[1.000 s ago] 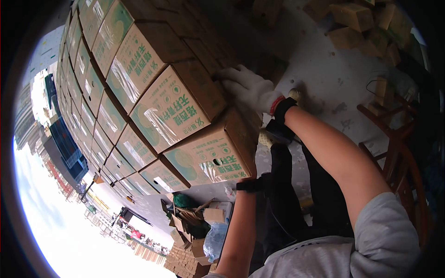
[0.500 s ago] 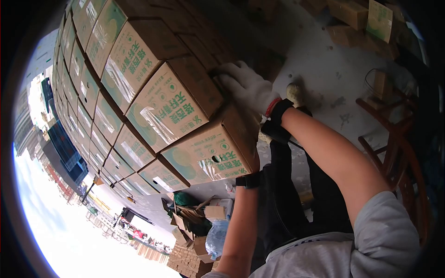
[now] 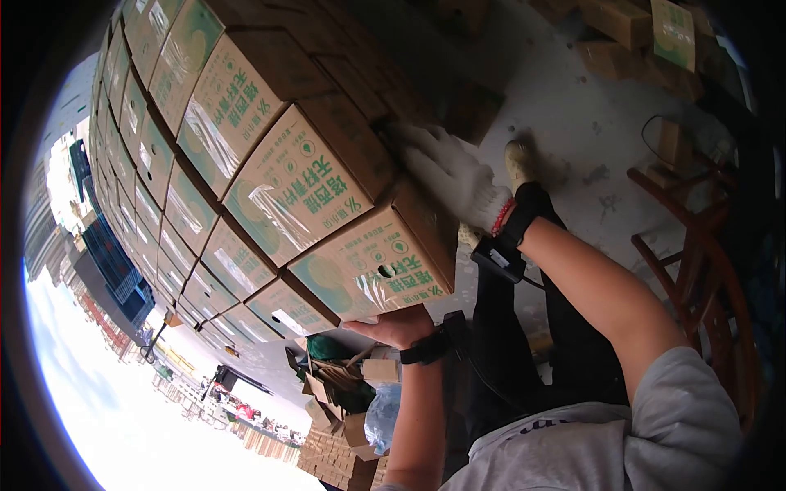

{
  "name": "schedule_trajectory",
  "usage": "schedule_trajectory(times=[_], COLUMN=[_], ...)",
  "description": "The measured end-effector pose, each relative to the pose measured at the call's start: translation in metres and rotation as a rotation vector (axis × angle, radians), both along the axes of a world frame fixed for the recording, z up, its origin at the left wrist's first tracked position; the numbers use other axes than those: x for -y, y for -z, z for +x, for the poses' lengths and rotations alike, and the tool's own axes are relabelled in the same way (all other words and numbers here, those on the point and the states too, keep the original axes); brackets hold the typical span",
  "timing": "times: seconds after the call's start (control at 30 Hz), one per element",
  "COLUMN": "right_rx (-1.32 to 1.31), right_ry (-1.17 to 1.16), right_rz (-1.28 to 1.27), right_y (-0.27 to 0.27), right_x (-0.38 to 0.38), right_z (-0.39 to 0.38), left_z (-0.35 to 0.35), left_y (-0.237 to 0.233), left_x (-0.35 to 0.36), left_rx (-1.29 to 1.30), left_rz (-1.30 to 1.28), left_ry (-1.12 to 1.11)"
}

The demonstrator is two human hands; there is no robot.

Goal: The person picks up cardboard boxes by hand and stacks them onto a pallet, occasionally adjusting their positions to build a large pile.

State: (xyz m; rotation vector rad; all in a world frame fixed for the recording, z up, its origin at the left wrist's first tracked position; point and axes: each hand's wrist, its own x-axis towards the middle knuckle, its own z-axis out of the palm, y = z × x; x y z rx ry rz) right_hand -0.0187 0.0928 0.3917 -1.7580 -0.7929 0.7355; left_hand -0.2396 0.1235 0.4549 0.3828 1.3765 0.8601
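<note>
A printed cardboard carton (image 3: 372, 266) with green lettering and a round hole sits at the near end of a stack. My bare left hand (image 3: 401, 327) lies flat against its lower edge, thumb stretched out to the side and fingertips partly hidden. On the other side, my right hand (image 3: 449, 168) wears a white glove and is blurred by motion. Its fingers are extended, close by the carton's top side. Another carton (image 3: 303, 184) of the same print adjoins the first one. Dark bands with small devices circle both my wrists.
Rows of matching cartons (image 3: 221, 119) form a wall on the left. Flattened cardboard and a blue plastic bag (image 3: 382, 417) lie below. A reddish-brown chair (image 3: 708, 262) stands at right, and more boxes (image 3: 618, 24) lie at upper right.
My gloved right hand has drawn back right and downward. My left hand has come into view from behind the carton, its thumb now spread. The near carton has shifted slightly.
</note>
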Motion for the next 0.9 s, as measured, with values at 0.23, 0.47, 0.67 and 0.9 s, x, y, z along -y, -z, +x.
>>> schedule_trajectory(times=[0.23,0.47,0.67,0.9], right_rx=[-0.218,-0.089,-0.209,-0.106], right_ry=[0.030,0.063,0.179,0.112], right_rz=[-0.063,0.017,-0.097,-0.093], right_y=[0.001,-0.007,-0.005,0.001], right_x=[-0.006,-0.007,-0.003,0.002], right_z=[-0.009,-0.022,-0.036,-0.037], left_z=[0.004,-0.004,-0.007,-0.010], left_y=[-0.004,-0.004,-0.009,-0.008], left_x=[-0.010,-0.012,-0.020,-0.022], left_rx=[-0.132,-0.138,-0.135,-0.147], left_rz=[0.057,0.072,0.040,0.054], left_ry=[0.055,0.148,0.211,0.204])
